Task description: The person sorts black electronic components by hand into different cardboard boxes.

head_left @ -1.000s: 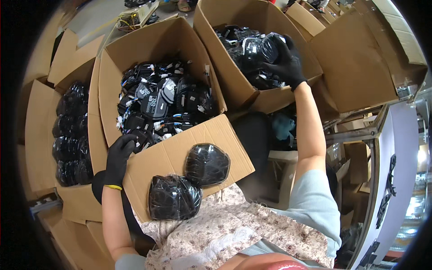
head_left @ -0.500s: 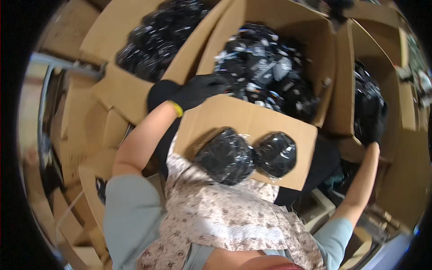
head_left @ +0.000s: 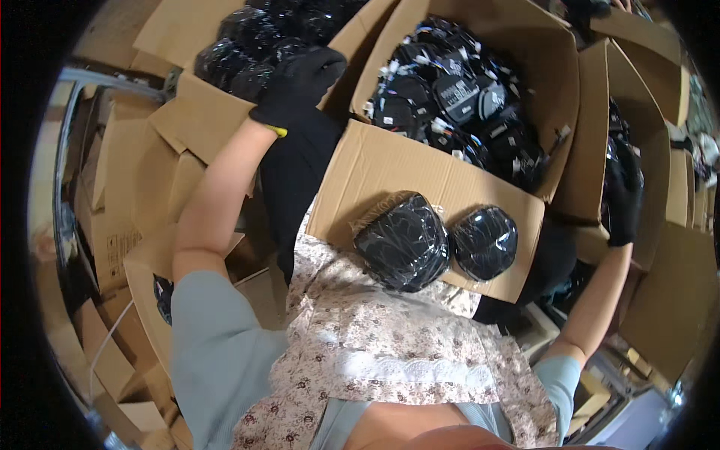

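Note:
My left hand (head_left: 298,88), in a black glove, is raised beside the left carton, in front of black plastic-wrapped parts (head_left: 240,56). Its fingers are half bent and apart, with nothing seen between them. Down in the right carton (head_left: 656,161), my gloved right hand (head_left: 624,191) is against black wrapped parts (head_left: 616,124); its fingertips are hidden among them. Across my lap lies a cardboard flap (head_left: 420,169). On it sit two black parts in clear film, a larger bundle (head_left: 405,241) and a smaller rounded one (head_left: 486,241), side by side.
Ahead of me stands an open carton (head_left: 551,67) heaped with black round parts (head_left: 457,97) with wires and white connectors. Folded cardboard (head_left: 124,202) and a metal frame (head_left: 112,79) are on the left. More cartons (head_left: 667,289) crowd the right.
My left hand has moved up and left, from the near edge of the middle carton to beside the left one. My right hand stays in the right carton. The view has shifted slightly.

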Available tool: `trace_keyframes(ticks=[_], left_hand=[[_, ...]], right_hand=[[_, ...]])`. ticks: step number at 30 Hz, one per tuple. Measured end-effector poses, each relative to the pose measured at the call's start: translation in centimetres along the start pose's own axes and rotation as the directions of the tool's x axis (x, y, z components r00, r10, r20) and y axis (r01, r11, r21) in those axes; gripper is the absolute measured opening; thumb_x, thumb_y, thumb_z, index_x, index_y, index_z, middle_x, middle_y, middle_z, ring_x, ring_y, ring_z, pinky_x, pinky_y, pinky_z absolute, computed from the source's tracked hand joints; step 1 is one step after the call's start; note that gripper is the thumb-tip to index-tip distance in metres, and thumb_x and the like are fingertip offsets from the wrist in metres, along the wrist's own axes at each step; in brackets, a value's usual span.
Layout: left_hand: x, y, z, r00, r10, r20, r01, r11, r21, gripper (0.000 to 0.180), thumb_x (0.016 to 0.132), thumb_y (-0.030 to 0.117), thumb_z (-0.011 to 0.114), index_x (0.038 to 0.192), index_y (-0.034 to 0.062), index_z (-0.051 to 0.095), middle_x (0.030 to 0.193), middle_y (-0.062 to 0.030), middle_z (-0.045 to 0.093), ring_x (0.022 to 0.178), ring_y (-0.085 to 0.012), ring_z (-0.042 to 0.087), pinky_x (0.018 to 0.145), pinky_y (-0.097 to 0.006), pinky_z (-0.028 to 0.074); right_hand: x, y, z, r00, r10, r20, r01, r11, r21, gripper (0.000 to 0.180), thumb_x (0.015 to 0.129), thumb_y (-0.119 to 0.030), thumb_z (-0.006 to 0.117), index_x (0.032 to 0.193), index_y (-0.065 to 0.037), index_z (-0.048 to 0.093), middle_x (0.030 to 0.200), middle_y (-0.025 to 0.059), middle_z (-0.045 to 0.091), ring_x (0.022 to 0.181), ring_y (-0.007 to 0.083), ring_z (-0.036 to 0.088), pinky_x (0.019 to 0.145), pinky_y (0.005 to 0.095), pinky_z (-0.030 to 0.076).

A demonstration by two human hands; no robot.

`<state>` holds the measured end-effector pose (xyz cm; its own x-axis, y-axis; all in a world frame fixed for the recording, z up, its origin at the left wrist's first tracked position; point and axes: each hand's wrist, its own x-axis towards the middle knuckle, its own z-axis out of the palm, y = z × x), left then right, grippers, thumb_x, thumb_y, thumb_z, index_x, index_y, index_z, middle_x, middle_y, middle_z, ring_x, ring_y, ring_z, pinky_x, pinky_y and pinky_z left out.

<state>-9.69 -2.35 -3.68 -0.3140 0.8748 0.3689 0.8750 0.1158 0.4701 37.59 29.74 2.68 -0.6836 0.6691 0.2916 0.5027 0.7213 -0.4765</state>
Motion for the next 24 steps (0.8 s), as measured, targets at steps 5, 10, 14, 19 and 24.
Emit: trace_keyframes(ticks=[5,10,14,19,24], left_hand=[[7.2,4.6,10.4,0.914,0.224,0.339,-0.146,0.960,-0.240,0.028,0.082,0.034,0.062,0.098,0.0113,0.068,0.099,-0.0125,0.067,0.096,-0.0311,0.063,0.086,-0.041,0.048],[12.0,-0.1,23.6,0.770,0.057,0.636,-0.204,0.965,0.162,0.046,0.091,0.043,0.049,0.122,0.0113,0.062,0.123,-0.0168,0.061,0.113,-0.0333,0.058,0.098,-0.044,0.044],[15.0,2.9,27.8,0.632,-0.355,0.689,0.208,0.934,0.291,0.061,0.088,0.055,0.051,0.136,0.0168,0.053,0.144,-0.0159,0.045,0.132,-0.0333,0.043,0.110,-0.040,0.033],[13.9,1.2,29.6,0.836,-0.260,0.483,0.139,0.952,0.272,0.082,0.079,0.063,0.059,0.138,0.0078,0.047,0.138,-0.0226,0.048,0.129,-0.0354,0.047,0.106,-0.041,0.038],[13.4,3.9,22.8,0.935,-0.045,0.351,0.047,0.999,0.003,0.055,0.078,0.052,0.066,0.116,0.0127,0.065,0.122,-0.0153,0.062,0.113,-0.0308,0.058,0.097,-0.041,0.044]], right_hand=[[-1.7,-11.6,6.2,0.828,-0.179,0.531,0.060,0.970,0.235,0.049,0.086,-0.020,0.069,0.131,-0.007,0.055,0.124,0.0163,0.059,0.114,0.0285,0.057,0.092,0.0397,0.047],[-0.2,-13.9,10.9,0.771,-0.309,0.556,0.209,0.949,0.238,0.047,0.084,-0.022,0.072,0.126,-0.008,0.057,0.115,0.0187,0.059,0.100,0.0346,0.058,0.087,0.0421,0.049],[-1.1,-11.8,9.5,0.889,-0.173,0.423,0.069,0.966,0.251,0.045,0.083,-0.021,0.072,0.123,-0.007,0.058,0.116,0.0186,0.059,0.100,0.0354,0.058,0.087,0.0415,0.049],[-5.2,-11.1,5.7,0.910,-0.061,0.410,0.019,0.994,0.106,0.043,0.082,-0.017,0.071,0.122,-0.007,0.059,0.122,0.0180,0.057,0.112,0.0369,0.055,0.095,0.0427,0.045],[-9.0,-10.1,3.8,0.933,0.204,0.297,-0.284,0.923,0.258,0.043,0.084,-0.015,0.069,0.124,-0.005,0.057,0.122,0.0168,0.057,0.114,0.0318,0.056,0.096,0.0376,0.045]])
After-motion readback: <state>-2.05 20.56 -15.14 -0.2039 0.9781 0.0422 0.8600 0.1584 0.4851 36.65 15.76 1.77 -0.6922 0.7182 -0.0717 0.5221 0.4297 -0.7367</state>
